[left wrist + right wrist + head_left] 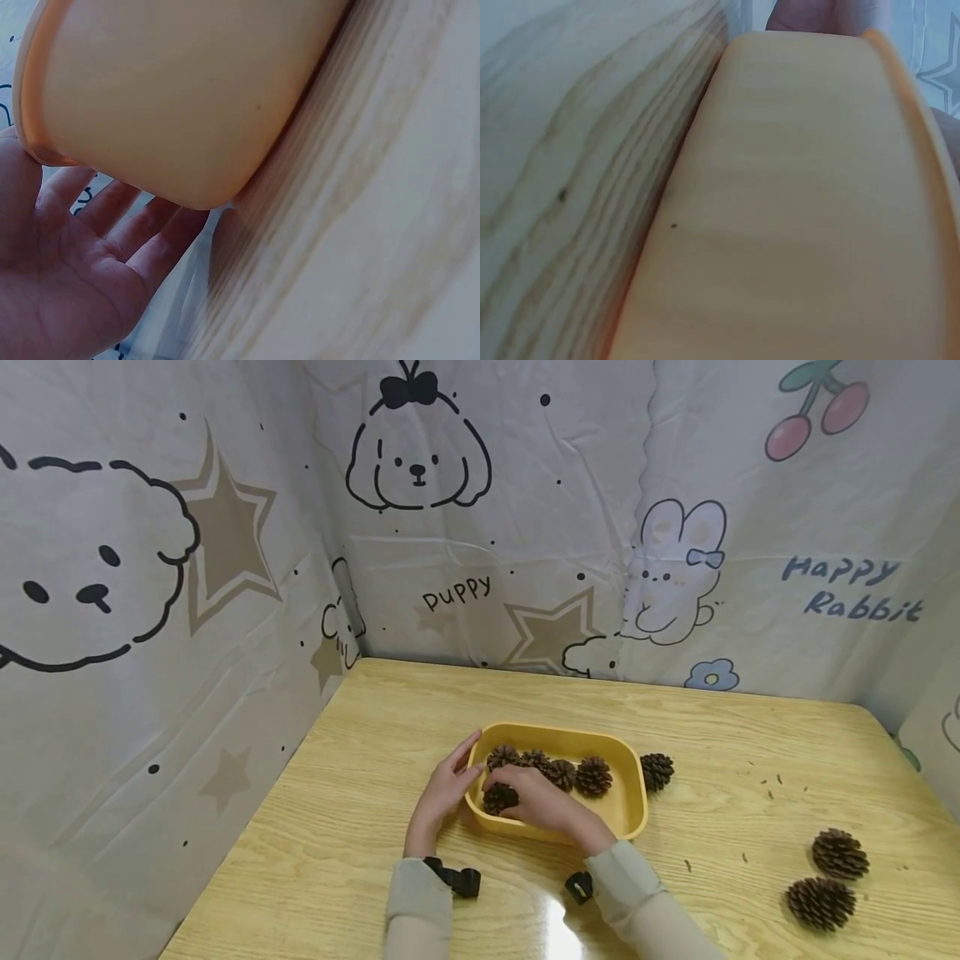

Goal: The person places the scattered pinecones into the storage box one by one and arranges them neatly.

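Note:
A yellow plastic container (621,810) stands on the table with several brown pine cones (594,777) inside it. At its left end my left hand (442,793) holds the wall, thumb over the rim and fingers along the outside. The left wrist view shows that palm facing the container's side (187,97). My right hand (543,800) reaches over the front rim and grips a pine cone (500,799) in the near left corner, its fingers partly covering it. In the right wrist view the container's outer wall (795,195) blocks sight of the right fingers.
One pine cone (657,772) lies outside, close against the container's right end. Two more, an upper cone (840,854) and a lower cone (821,903), lie at the right of the wooden table (360,760). Small brown flakes are scattered nearby. A printed curtain (525,535) encloses the back and left.

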Tool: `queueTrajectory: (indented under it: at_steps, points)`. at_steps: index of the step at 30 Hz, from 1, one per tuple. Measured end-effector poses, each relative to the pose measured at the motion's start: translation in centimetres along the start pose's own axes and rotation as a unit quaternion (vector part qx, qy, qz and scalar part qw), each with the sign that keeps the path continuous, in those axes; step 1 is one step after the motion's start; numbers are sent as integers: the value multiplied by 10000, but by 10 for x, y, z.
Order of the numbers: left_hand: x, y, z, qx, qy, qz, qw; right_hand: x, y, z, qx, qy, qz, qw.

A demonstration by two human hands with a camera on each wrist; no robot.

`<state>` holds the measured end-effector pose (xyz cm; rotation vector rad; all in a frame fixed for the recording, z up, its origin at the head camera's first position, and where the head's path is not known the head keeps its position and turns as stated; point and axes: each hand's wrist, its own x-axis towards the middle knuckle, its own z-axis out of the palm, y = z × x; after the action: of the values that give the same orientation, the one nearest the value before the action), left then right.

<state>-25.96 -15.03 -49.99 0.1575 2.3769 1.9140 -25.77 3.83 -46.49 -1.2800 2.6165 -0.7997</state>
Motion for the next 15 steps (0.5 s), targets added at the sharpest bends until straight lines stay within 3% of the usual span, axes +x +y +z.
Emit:
queueTrajectory:
  at_steps: [15]
  points:
    - [0, -2, 1, -145, -13, 17, 9999, 0, 9, 4, 409, -87, 271, 9988]
